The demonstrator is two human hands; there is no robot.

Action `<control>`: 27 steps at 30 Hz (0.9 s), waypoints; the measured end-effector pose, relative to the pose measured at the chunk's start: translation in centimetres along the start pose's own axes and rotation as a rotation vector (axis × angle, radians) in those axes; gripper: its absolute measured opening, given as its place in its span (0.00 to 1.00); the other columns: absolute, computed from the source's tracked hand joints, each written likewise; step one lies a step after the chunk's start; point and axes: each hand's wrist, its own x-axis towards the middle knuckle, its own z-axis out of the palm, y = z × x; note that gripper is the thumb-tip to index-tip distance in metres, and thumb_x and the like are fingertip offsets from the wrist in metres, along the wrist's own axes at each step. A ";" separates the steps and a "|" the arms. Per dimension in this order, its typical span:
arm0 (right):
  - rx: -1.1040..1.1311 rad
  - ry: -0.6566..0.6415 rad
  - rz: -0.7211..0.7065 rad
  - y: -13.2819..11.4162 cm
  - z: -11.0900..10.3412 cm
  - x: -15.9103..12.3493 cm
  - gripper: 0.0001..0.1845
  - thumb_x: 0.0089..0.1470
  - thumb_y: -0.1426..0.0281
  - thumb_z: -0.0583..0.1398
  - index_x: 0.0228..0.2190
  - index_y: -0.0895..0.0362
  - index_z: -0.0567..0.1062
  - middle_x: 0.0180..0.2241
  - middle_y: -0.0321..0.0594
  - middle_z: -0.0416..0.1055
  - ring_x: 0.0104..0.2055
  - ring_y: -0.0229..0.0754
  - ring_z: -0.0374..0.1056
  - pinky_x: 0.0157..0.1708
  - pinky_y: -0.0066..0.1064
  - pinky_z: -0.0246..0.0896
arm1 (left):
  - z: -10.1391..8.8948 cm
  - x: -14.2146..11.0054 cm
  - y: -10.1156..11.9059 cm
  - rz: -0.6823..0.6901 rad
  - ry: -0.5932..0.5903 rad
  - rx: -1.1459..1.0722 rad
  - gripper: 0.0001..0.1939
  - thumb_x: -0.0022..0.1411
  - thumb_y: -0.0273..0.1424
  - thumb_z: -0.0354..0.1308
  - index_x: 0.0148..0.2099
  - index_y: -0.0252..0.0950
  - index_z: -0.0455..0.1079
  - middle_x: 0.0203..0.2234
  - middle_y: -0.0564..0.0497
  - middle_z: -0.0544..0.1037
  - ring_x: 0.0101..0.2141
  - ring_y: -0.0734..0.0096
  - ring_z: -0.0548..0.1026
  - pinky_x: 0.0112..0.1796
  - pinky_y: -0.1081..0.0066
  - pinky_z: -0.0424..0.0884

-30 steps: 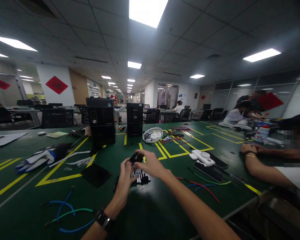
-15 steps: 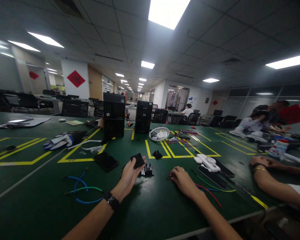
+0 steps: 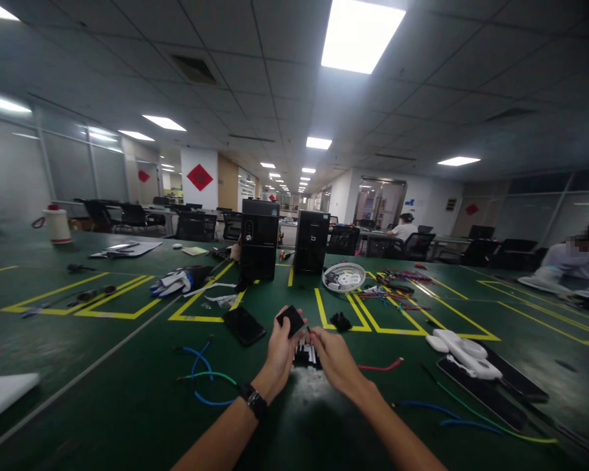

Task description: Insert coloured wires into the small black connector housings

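My left hand [image 3: 277, 347] is closed around a flat black square piece [image 3: 290, 321], holding it slightly above the table. Close beside it, my right hand [image 3: 338, 356] is pinched near the piece's right edge. A red wire [image 3: 380, 368] trails out to the right from behind my right hand, its far end bare of the fingers; the end in the pinch is mostly hidden. Beneath both hands lies a small black-and-white part with upright black pegs [image 3: 306, 355], partly covered by the fingers.
Blue and green wires [image 3: 196, 366] lie to the left, more blue wires [image 3: 432, 411] to the right. Behind are a black phone-like slab [image 3: 244, 325], a white round basket [image 3: 344, 278], two black boxes [image 3: 260, 239] and gloves [image 3: 179, 281]. White devices [image 3: 464, 353] rest at right.
My right hand has moved left to the black piece, bringing the red wire along. My left hand still holds the piece. The view has turned left, and the neighbour's arms have left the picture.
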 end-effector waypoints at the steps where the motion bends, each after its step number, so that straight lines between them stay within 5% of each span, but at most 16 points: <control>1: 0.033 0.000 0.017 -0.6 0.7 0.1 0.17 0.65 0.69 0.46 0.31 0.57 0.71 0.26 0.37 0.72 0.28 0.39 0.69 0.29 0.26 0.54 | -0.1 0.1 0.0 0.005 -0.003 -0.010 0.17 0.63 0.34 0.54 0.53 0.40 0.60 0.45 0.44 0.75 0.41 0.68 0.77 0.43 0.66 0.71; 27: 0.039 0.031 0.128 -1.0 2.2 -0.8 0.19 0.65 0.70 0.45 0.30 0.57 0.72 0.27 0.40 0.74 0.29 0.39 0.70 0.29 0.27 0.54 | -0.1 -0.9 -0.5 0.020 -0.126 0.232 0.25 0.59 0.33 0.59 0.57 0.42 0.59 0.54 0.43 0.70 0.52 0.65 0.71 0.51 0.65 0.64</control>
